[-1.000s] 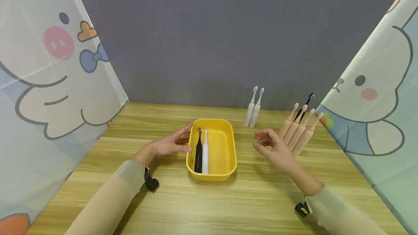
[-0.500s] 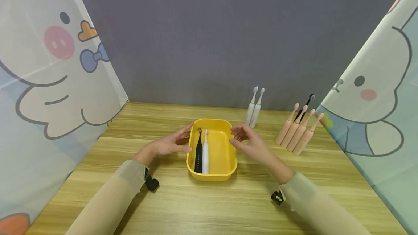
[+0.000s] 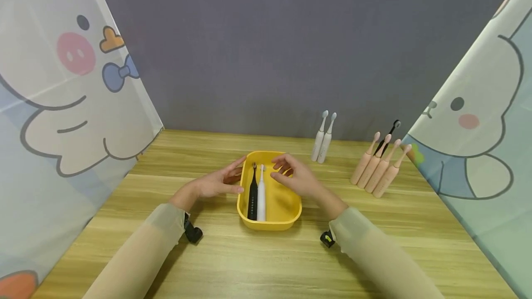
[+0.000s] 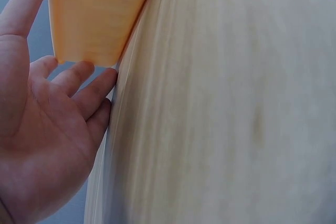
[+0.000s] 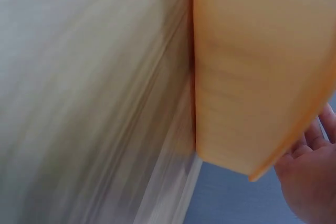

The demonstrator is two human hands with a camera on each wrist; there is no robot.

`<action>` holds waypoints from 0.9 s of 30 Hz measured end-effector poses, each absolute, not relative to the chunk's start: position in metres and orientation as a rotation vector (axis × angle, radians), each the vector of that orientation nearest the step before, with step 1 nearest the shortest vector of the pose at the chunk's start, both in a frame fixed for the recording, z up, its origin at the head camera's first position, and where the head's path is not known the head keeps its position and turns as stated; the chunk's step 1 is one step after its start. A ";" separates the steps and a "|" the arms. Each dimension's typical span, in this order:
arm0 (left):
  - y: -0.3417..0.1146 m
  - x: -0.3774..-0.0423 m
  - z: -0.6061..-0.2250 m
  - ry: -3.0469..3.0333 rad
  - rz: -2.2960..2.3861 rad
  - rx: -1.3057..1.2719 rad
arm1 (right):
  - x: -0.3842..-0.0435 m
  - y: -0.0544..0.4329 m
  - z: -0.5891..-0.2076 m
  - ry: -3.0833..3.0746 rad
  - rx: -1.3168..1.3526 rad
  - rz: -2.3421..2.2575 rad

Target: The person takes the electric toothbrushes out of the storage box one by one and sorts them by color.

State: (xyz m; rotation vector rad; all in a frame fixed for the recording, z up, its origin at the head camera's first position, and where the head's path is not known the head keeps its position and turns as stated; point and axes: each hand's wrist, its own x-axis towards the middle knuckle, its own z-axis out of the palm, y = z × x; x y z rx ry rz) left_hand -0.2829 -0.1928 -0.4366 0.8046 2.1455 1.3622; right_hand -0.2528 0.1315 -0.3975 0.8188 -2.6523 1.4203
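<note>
A yellow tray [image 3: 238, 206] sits on the wooden table, holding a black electric toothbrush [image 3: 252, 197] and a white electric toothbrush [image 3: 261, 197] side by side along its left part. My left hand [image 3: 216, 183] rests against the tray's left side, thumb at the rim; in the left wrist view the fingertips [image 4: 84, 69] touch the outer wall. Over the tray's right half hovers my right hand [image 3: 297, 176], fingers loosely bent with nothing between them. The right wrist view shows the tray's outer wall [image 5: 257, 72], with part of the right hand beyond its rim.
Two white toothbrushes [image 3: 322, 144] stand upright behind and right of the tray. Farther right stand several pink toothbrushes [image 3: 378, 170], with a black toothbrush [image 3: 392, 128] behind them. A grey panel [image 3: 266, 59] closes off the back, and printed cloths hang at both sides.
My right hand has moved left from beside the pink toothbrushes, over the tray's right rim, to above its inside. The left hand and the tray have stayed in place.
</note>
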 end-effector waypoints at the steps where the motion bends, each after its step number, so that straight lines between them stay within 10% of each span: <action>1: -0.192 -0.283 -0.437 2.142 1.363 0.803 | -0.254 0.129 -0.399 -2.664 0.825 1.409; 27: -0.193 -0.283 -0.437 2.169 1.336 0.814 | -0.257 0.110 -0.409 -2.963 0.942 0.517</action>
